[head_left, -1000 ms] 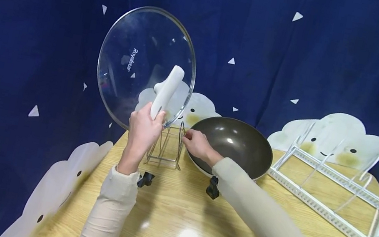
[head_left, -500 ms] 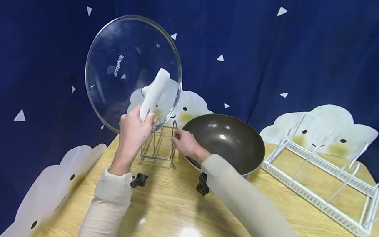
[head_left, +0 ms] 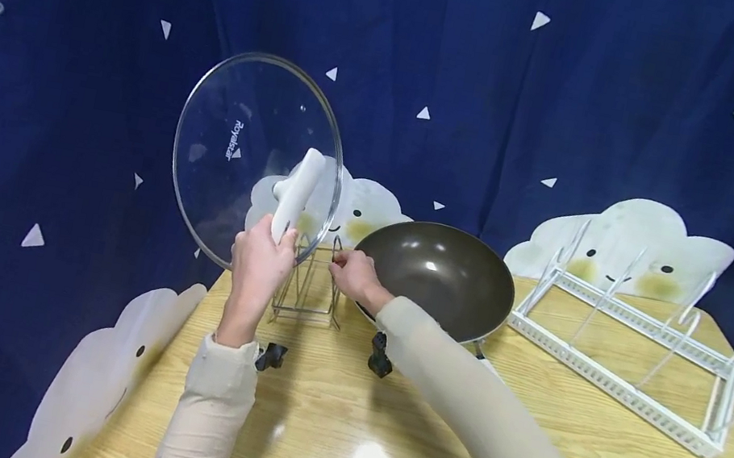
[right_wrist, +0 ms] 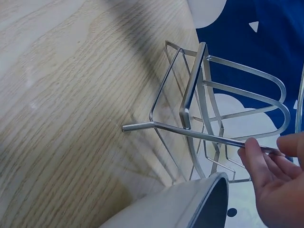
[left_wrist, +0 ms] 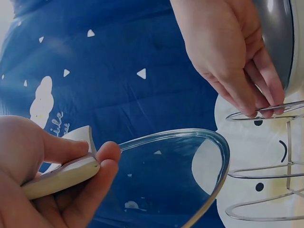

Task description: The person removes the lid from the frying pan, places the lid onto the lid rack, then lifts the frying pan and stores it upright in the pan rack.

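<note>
My left hand (head_left: 261, 264) grips the white handle (head_left: 299, 188) of a large round glass lid (head_left: 214, 177). The lid stands nearly upright in the air, above and left of a small metal wire rack (head_left: 304, 304). With its fingertips, my right hand (head_left: 358, 277) pinches the rack's right-hand wire loop; the right wrist view shows these fingers (right_wrist: 256, 159) on the wire. Several wire loops (left_wrist: 261, 171) of the rack show in the left wrist view. Close beside the right hand sits a dark wok (head_left: 447, 276), partly hidden by the hand and sleeve.
On the right of the wooden table (head_left: 316, 433) stands a white rack (head_left: 618, 392) with tall wire dividers. A dark blue curtain (head_left: 443, 46) with cloud pictures hangs behind and to the left. The wok's handle (head_left: 490, 365) points toward the front, partly under the right sleeve.
The lid has come down a little toward the wire rack in my left hand. My right hand stays at the rack's loop. The head view has shifted slightly to the right.
</note>
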A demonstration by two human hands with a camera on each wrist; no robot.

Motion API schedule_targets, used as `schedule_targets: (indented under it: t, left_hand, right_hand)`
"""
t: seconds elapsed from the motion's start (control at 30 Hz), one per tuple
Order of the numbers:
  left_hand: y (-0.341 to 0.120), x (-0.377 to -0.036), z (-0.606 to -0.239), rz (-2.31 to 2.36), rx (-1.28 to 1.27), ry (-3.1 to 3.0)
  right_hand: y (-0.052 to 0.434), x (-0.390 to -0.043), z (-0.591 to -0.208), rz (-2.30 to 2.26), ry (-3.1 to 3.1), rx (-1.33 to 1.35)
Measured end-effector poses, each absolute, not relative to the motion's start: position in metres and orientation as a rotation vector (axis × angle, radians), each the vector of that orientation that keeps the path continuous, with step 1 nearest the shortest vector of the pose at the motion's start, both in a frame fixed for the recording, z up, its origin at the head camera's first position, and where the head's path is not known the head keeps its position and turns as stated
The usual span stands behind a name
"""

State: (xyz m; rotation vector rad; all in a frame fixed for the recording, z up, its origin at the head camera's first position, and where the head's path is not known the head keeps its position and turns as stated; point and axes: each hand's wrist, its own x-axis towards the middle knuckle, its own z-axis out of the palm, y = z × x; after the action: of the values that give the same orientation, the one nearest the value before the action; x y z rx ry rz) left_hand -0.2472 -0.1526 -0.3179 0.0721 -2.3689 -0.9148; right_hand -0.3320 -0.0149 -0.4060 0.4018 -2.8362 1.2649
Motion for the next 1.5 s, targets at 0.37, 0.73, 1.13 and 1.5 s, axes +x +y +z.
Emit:
schedule_targets:
  t: [0.37, 0.73, 1.13, 1.5]
  left_hand:
    - [-0.152, -0.251, -0.327, -0.890, 0.045, -2.402]
    - [-0.151, -0.255, -0.332, -0.905, 0.059, -2.455]
    - [-0.147, -0.262, -0.341, -0.907, 0.077, -2.521]
    - [-0.147, -0.265, -0.350, -0.942, 0.113, -2.557]
  right_hand:
    - [-0.015, -0.335, -0.407, 1.415, -2.781, 0.365]
    - [-0.010, -0.339, -0.411, 1.533, -2.755, 0.397]
    - [-0.008, -0.338, -0.411, 1.570, -2.768, 0.388]
    - [-0.008, -0.339, -0.412, 1.478, -2.776, 0.418]
